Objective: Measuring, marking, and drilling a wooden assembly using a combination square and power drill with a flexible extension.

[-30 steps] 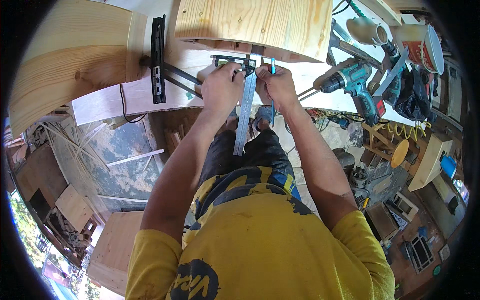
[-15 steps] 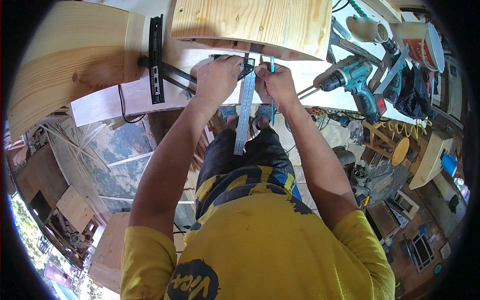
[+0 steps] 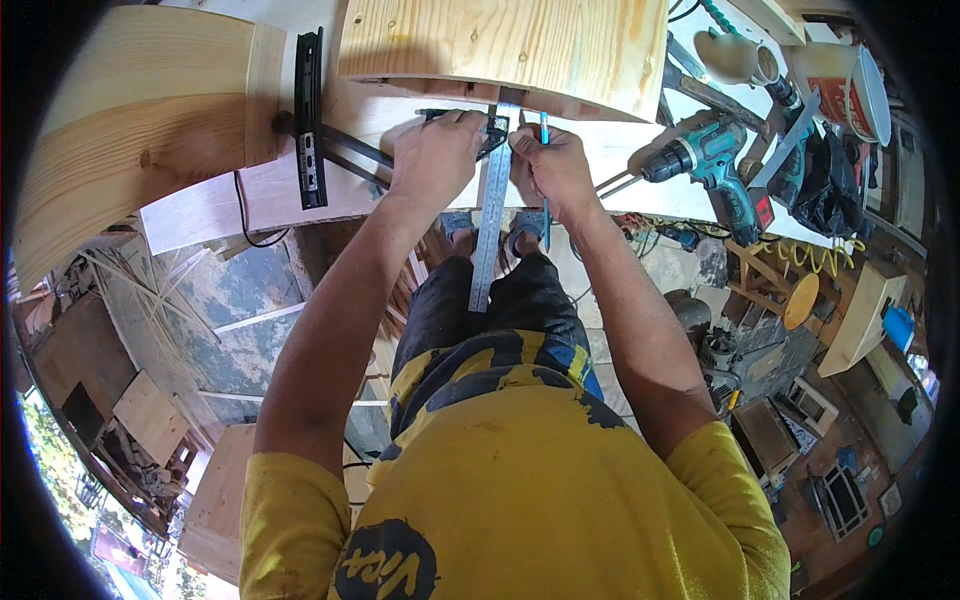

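We see the left hand (image 3: 437, 155) pressing a long steel ruler (image 3: 490, 215) flat on the pale bench (image 3: 260, 195) under a grainy pine board (image 3: 500, 45); the right hand (image 3: 552, 165) pinches a blue pencil (image 3: 544, 135) beside it.

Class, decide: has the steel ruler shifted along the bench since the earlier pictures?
No. The steel ruler lies at the same spot below the pine panel, the left hand holding it.

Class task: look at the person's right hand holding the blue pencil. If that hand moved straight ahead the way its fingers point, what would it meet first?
Most likely the pale pine board just beyond the right hand and its blue pencil; their heights are hard to judge.
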A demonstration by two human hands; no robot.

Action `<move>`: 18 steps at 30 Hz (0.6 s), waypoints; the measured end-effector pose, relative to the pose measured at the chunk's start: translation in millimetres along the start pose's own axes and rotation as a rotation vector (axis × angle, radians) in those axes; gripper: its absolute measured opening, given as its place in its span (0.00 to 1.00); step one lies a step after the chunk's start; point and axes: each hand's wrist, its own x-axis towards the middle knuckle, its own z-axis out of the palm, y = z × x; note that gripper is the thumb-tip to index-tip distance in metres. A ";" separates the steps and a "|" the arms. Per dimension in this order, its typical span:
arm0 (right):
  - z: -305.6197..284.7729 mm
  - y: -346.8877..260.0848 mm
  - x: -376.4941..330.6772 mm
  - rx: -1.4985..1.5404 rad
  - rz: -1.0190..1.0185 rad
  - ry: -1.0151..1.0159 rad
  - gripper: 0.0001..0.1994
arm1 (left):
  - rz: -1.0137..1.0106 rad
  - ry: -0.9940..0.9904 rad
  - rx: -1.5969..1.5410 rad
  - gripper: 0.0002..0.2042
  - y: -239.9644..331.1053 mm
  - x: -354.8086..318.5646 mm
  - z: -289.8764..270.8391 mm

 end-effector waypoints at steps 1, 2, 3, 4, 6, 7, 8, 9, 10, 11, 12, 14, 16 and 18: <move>0.2 0.1 0.0 0.010 -0.003 -0.006 0.07 | 0.008 -0.008 0.009 0.08 -0.5 0.3 0.1; 0.2 0.2 0.3 0.006 0.005 0.002 0.07 | 0.022 -0.007 0.018 0.08 -0.8 0.3 0.4; 0.1 0.4 0.5 0.002 0.012 -0.001 0.07 | 0.019 -0.018 0.029 0.08 -0.8 -0.3 0.7; 0.0 0.5 0.9 -0.010 0.021 0.005 0.07 | 0.023 -0.019 0.041 0.08 -0.7 -1.1 0.9; 0.6 1.1 1.2 0.026 0.011 0.002 0.07 | 0.018 -0.004 0.043 0.08 -0.3 -2.9 1.5; 0.7 1.2 1.3 0.040 0.017 0.000 0.07 | 0.010 0.013 0.033 0.08 0.1 -4.1 1.9; 0.4 0.9 1.5 0.023 0.018 0.004 0.07 | 0.001 0.030 0.023 0.08 0.4 -4.7 2.4; -0.1 0.4 1.6 0.006 0.028 0.001 0.07 | 0.010 0.051 0.012 0.08 0.4 -4.6 2.8; -0.4 0.0 1.4 -0.018 0.040 0.010 0.07 | 0.018 0.071 0.002 0.08 0.3 -4.5 2.9; -0.3 -0.3 1.1 -0.003 0.034 -0.002 0.07 | 0.017 0.080 -0.009 0.08 0.1 -4.5 2.8; 0.0 -0.5 0.8 0.006 0.029 -0.003 0.07 | 0.016 0.080 -0.003 0.08 0.2 -4.2 2.7; -0.2 -1.1 0.3 0.015 0.026 -0.009 0.07 | 0.007 0.068 0.004 0.09 0.6 -3.3 2.4; -0.4 -1.6 0.0 0.014 0.033 -0.020 0.07 | -0.023 0.059 0.010 0.09 1.7 -3.4 2.1; 0.4 -1.4 -0.1 0.044 0.030 -0.009 0.07 | -0.037 0.060 0.016 0.09 2.5 -3.4 1.7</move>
